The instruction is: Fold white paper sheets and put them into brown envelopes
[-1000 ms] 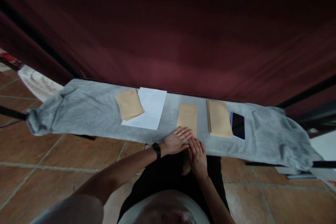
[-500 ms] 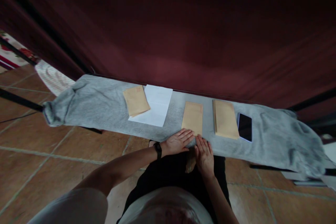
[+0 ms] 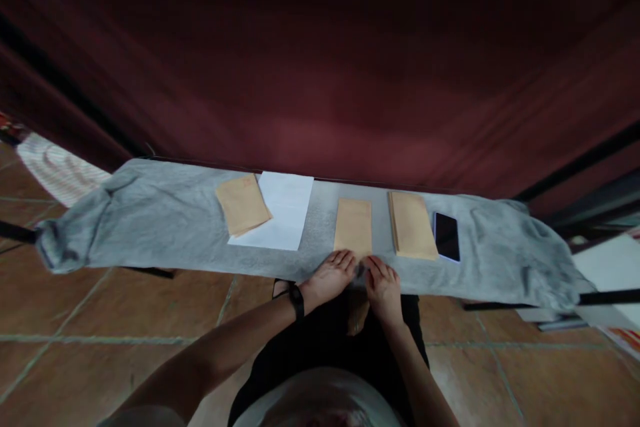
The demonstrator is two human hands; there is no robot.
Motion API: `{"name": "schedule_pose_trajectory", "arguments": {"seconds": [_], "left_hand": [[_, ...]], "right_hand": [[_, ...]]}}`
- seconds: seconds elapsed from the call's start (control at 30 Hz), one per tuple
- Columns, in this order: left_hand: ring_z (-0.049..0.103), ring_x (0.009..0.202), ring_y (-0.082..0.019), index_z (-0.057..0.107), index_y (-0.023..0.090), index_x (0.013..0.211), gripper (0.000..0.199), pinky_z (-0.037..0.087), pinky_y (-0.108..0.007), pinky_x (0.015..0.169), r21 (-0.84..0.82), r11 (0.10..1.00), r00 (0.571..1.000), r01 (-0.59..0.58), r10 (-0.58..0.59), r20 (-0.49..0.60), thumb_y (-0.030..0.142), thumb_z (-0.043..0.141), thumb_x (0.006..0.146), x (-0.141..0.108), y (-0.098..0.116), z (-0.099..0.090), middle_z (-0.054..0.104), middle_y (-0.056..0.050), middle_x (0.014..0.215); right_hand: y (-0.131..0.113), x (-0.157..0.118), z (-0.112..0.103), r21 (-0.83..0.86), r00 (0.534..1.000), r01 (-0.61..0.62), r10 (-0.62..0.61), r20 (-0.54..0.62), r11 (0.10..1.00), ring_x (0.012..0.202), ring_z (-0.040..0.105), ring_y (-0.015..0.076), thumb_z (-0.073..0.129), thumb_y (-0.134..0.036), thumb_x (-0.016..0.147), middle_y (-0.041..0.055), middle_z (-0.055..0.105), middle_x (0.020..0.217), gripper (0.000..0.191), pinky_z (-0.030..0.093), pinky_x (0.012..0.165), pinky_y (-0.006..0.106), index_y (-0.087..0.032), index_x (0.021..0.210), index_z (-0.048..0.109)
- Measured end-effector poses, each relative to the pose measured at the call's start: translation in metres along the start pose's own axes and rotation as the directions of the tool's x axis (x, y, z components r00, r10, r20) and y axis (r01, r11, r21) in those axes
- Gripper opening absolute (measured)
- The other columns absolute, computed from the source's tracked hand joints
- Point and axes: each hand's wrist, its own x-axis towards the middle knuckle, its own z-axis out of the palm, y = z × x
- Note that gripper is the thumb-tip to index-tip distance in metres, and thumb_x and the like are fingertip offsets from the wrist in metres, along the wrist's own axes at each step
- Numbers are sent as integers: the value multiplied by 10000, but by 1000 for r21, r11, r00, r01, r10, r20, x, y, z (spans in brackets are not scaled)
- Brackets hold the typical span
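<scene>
A brown paper envelope (image 3: 353, 223) lies lengthwise before me on the grey cloth. My left hand (image 3: 331, 276) is at its near left corner, fingers bent and close together on the paper edge. At the near right corner my right hand (image 3: 385, 290) has its fingers curled over the edge, thumb side inward. Both hands seem to grip the envelope's near end, though the thumbs are mostly hidden. To the right lies a stack of similar envelopes (image 3: 413, 225). Further left, a few more envelopes (image 3: 244, 205) rest partly on a creased white sheet of paper (image 3: 286, 208).
A phone (image 3: 447, 237) with a dark screen lies right of the envelope stack. The grey cloth (image 3: 170, 227) covers a long narrow surface, and a dark red curtain (image 3: 320, 93) hangs behind it. Below is a tiled floor (image 3: 150, 307).
My fingers, flatter before, have bent at the envelope's near edge, the right ones most. The view has turned, so the things on the cloth appear further left.
</scene>
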Motion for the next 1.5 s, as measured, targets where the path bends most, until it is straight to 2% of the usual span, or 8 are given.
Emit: {"name": "schedule_pose_trajectory", "arguments": {"seconds": [0.67, 0.8, 0.87, 0.93, 1.0, 1.13, 1.3, 1.5], "left_hand": [[688, 970, -246, 652, 125, 1054, 303, 540, -362, 840, 142, 990, 994, -14, -1, 105, -20, 513, 826, 19, -11, -34, 725, -124, 1016], [625, 1178, -260, 599, 157, 1234, 340, 503, -409, 986, 24, 990, 979, 142, -137, -150, 98, 517, 910, 16, -19, -52, 672, -137, 1249], [483, 1359, -274, 470, 181, 1408, 449, 426, -449, 1100, -144, 956, 893, 257, -292, -342, 242, 500, 964, 13, -25, -59, 525, -145, 1459], [431, 1402, -280, 350, 190, 1494, 562, 416, -461, 1120, -420, 838, 767, 348, -512, -387, 362, 486, 977, 10, -29, -59, 441, -150, 1528], [538, 1310, -277, 329, 183, 1496, 595, 494, -453, 1041, -734, 564, 682, 377, -706, -192, 412, 484, 969, 8, -27, -53, 527, -166, 1448], [681, 1091, -253, 486, 169, 1356, 521, 585, -398, 870, -944, -98, 732, 316, -608, 308, 469, 529, 932, 13, -3, -34, 683, -149, 1211], [708, 973, -244, 631, 164, 1133, 431, 584, -342, 779, -948, -261, 783, 183, -544, 301, 441, 684, 808, 24, 29, -23, 733, -113, 1066], [697, 835, -205, 657, 144, 985, 341, 553, -293, 696, -951, -201, 731, 234, -608, 309, 355, 732, 728, 34, 17, -14, 730, -69, 901]], "right_hand": [[-37, 47, -12, -147, 971, -46, 78, 226, 988, 1151, 628, 215, 486, -94, 930, 117, 657, 1297, 384, 427, 1048, 348, -178, 1279, 624], [-35, 65, -32, -55, 973, -133, 141, 181, 990, 944, 708, 200, 498, -72, 919, 98, 744, 1086, 329, 512, 854, 296, -215, 1149, 686], [-30, 72, -43, 154, 975, -219, 212, 61, 964, 903, 716, 206, 497, -129, 943, 88, 755, 1059, 299, 525, 819, 299, -227, 1143, 696], [-26, 76, -50, 482, 936, -286, 348, -42, 828, 877, 711, 219, 518, -260, 962, 72, 763, 1014, 241, 545, 801, 318, -222, 1088, 719], [-28, 76, -51, 794, 855, -298, 517, -25, 531, 860, 699, 228, 595, -411, 913, 53, 763, 944, 256, 571, 774, 340, -207, 985, 733], [-49, 62, -37, 967, 728, -240, 642, 241, -90, 842, 694, 210, 776, -486, 735, 37, 748, 909, 332, 594, 754, 347, -195, 878, 705], [-76, 37, -14, 910, 689, -259, 598, 408, -322, 725, 700, 177, 826, -504, 669, 28, 746, 834, 391, 569, 665, 286, -196, 864, 686], [-60, 33, -9, 791, 641, -543, 470, 607, -281, 550, 664, 158, 783, -649, 651, 41, 710, 662, 529, 524, 530, 250, -155, 801, 666]]}}
